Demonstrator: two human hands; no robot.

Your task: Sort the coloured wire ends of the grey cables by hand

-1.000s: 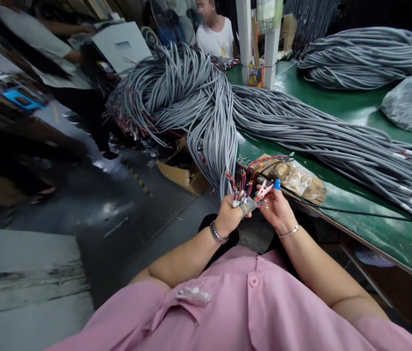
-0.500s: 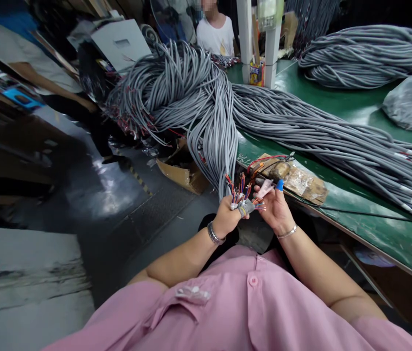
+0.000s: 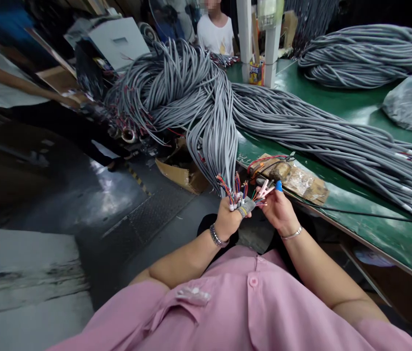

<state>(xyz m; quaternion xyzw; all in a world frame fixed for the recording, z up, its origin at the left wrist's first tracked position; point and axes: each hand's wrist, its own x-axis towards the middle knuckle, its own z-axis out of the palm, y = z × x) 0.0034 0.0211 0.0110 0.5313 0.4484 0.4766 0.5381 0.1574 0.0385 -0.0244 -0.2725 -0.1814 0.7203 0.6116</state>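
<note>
My left hand (image 3: 229,218) is closed round the ends of several grey cables (image 3: 220,151), which hang down from the bench. Their thin coloured wires (image 3: 238,187) fan out above its fingers, and a grey cover with a yellow band sits on its thumb. Close by on the right, my right hand (image 3: 277,207) pinches a pale pink V-shaped tool (image 3: 264,190), its exact kind unclear. A blue cover (image 3: 278,185) wraps one of that hand's fingertips. The tool lies against a few coloured wires that stick out from the left hand.
More grey cables (image 3: 301,114) lie along the green bench (image 3: 359,187), beside a taped wooden board (image 3: 301,180). A cardboard box (image 3: 182,173) stands on the floor below. One person (image 3: 216,34) is behind the bench; another (image 3: 15,87) stands at left.
The pink tool has turned and now shows a V shape near the wires. The wire ends in my left hand have spread to the left. The person at left has shifted further left.
</note>
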